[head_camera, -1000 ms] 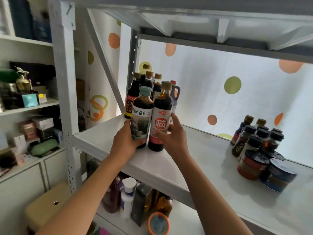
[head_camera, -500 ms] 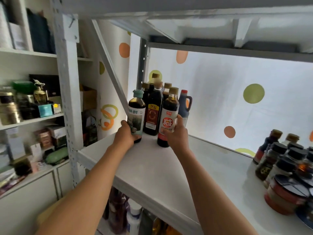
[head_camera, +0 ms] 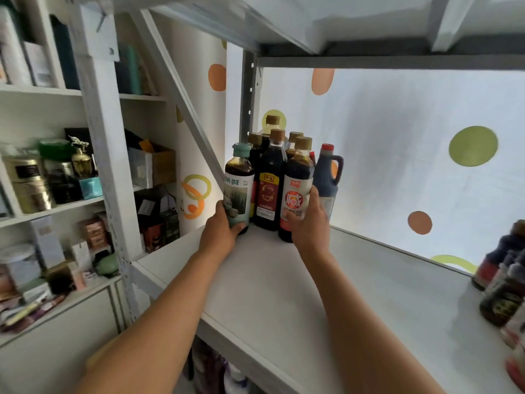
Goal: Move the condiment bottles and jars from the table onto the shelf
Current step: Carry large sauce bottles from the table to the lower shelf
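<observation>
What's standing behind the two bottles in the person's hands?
Behind the teal-capped bottle and the red-labelled bottle stand more dark bottles with tan caps and a blue handled jug. Their lower parts are hidden, so the count is uncertain.

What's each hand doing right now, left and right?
Left hand: closed around the green-capped bottle, low on its body.
Right hand: closed around the red-labelled bottle, low on its body.

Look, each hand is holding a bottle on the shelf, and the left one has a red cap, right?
Not quite. In the head view, the bottle in the left hand has a pale green cap, not red. The rest is right: the right hand holds another bottle, both on the shelf.
</observation>
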A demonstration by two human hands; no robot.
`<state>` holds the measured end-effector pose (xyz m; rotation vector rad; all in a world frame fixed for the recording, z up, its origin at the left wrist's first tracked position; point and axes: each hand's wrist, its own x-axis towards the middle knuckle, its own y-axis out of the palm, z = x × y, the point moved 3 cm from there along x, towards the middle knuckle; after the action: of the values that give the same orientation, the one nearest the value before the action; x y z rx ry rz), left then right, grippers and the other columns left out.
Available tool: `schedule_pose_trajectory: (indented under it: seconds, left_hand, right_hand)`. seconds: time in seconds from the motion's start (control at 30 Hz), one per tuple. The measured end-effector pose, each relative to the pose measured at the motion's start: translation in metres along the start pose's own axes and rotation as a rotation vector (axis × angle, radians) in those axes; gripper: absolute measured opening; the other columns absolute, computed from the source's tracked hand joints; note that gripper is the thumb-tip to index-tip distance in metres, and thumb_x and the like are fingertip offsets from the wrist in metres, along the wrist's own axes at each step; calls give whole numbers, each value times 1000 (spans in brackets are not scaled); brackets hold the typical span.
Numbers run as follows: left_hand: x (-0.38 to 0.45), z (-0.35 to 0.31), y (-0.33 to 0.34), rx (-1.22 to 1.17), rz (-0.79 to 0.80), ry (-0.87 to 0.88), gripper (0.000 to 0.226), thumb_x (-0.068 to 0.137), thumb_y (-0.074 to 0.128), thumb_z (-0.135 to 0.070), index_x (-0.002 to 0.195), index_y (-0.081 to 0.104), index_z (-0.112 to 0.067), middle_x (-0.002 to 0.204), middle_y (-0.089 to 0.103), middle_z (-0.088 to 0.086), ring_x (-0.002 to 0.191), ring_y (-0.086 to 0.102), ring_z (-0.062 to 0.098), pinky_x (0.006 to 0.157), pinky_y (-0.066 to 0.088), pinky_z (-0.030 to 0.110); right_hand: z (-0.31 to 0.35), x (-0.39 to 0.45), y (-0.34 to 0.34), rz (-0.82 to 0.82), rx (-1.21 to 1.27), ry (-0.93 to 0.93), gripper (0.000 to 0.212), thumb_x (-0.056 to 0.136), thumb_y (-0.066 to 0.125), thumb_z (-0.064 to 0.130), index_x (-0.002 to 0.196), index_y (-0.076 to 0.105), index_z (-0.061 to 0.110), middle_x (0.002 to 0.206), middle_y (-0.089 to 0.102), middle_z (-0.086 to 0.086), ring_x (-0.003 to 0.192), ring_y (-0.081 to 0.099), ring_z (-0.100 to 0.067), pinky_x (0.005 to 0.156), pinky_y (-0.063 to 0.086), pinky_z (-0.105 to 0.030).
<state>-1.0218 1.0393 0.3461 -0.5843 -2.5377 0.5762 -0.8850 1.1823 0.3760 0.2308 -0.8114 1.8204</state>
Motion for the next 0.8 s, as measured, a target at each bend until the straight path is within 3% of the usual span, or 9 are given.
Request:
schedule_pose_trajectory:
  seconds: [0.27, 0.5, 0.7, 0.8]
  left_hand:
    - [10, 13, 7, 34, 11, 30, 73, 89, 67, -28, 147, 23, -19, 148, 43, 5, 134, 43, 26, 110, 37, 43]
    - [13, 17, 9, 48, 14, 9, 74, 87, 69, -30, 146, 25, -19, 143, 48, 5, 131, 47, 26, 107, 41, 44]
    - [-3, 13, 0, 265, -70, -131, 111, 75, 78, -41, 150, 8, -1, 142, 42, 20, 129, 44, 36, 102, 44, 45]
    - [-29, 2, -9, 480, -45, -104, 77, 86, 65, -42, 139, 31, 1, 134, 50, 21, 122, 48, 36, 99, 43, 41]
  right_hand:
    - [-13, 2, 12, -59, -76, -31, 74, 87, 72, 26, 148, 29, 22, 131, 47, -8, 113, 55, -26, 86, 56, -44]
    - [-16, 1, 14, -64, -82, -30, 69, 90, 70, 28, 147, 32, 18, 137, 44, -8, 118, 52, -27, 88, 54, -42]
    - [-19, -10, 9, 14, -151, 26, 84, 86, 74, 27, 149, 20, 13, 141, 38, -14, 127, 46, -35, 94, 51, -51]
    - [-18, -32, 0, 123, -304, 124, 82, 85, 71, 22, 149, 21, 10, 144, 37, -15, 131, 42, -34, 103, 45, -48]
